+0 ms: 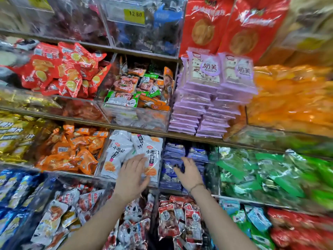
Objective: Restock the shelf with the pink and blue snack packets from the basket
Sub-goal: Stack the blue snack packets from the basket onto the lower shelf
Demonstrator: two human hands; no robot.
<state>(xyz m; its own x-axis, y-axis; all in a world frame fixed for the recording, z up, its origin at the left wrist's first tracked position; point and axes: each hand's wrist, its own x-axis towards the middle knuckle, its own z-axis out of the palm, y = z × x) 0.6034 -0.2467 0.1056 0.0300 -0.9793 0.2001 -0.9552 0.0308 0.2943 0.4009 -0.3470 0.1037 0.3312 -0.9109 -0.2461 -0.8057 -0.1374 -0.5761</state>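
Blue snack packets (pixel 173 159) sit in a compartment at the frame's centre, where the right hand (pixel 189 173) hovers spread and empty and the left hand (pixel 133 175) lies flat-fingered on white packets (pixel 119 154) at its nine o'clock. It looks like squaring up a slot, with the basket out of view. Pink packets (pixel 207 98) stand stacked at twelve o'clock above the shelf (pixel 198 140) board. The next move likely calls for a reach back to the basket, amid shop racks crammed with bright snacks.
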